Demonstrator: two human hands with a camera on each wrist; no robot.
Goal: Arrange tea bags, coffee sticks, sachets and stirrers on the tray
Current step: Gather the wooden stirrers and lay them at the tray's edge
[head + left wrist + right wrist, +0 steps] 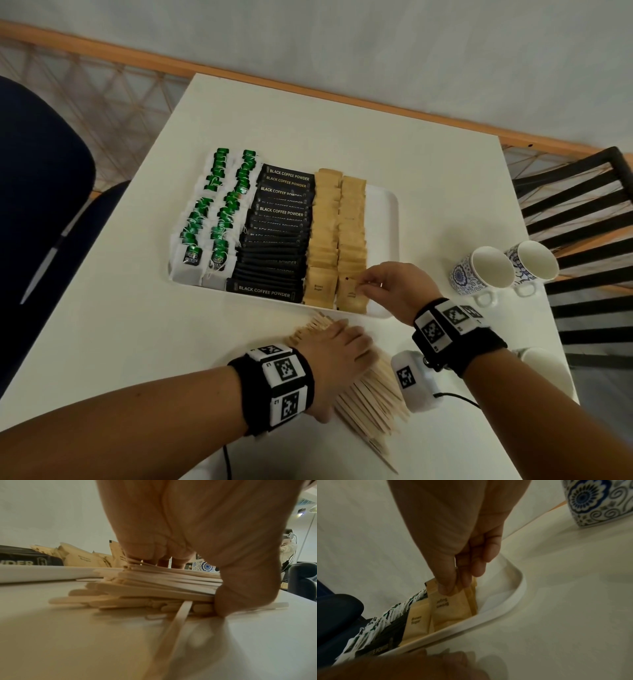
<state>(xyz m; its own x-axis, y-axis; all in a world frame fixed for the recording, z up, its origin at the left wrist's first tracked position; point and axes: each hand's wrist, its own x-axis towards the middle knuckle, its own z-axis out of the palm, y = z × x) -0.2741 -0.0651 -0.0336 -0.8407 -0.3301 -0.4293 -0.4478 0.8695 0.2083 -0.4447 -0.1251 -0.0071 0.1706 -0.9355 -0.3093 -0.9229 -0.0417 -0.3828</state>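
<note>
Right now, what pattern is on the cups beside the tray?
Blue floral and scroll pattern on white cups; clearest in the right wrist view.

White tray, black coffee sticks, seemingly blue-flowered cups.

Both forearms are bare, with no sleeves. Each wrist wears a broad black fabric band carrying white square blocks printed with black pixel-pattern markers; under the right band hangs a white camera housing trailing a thin black cable
</note>
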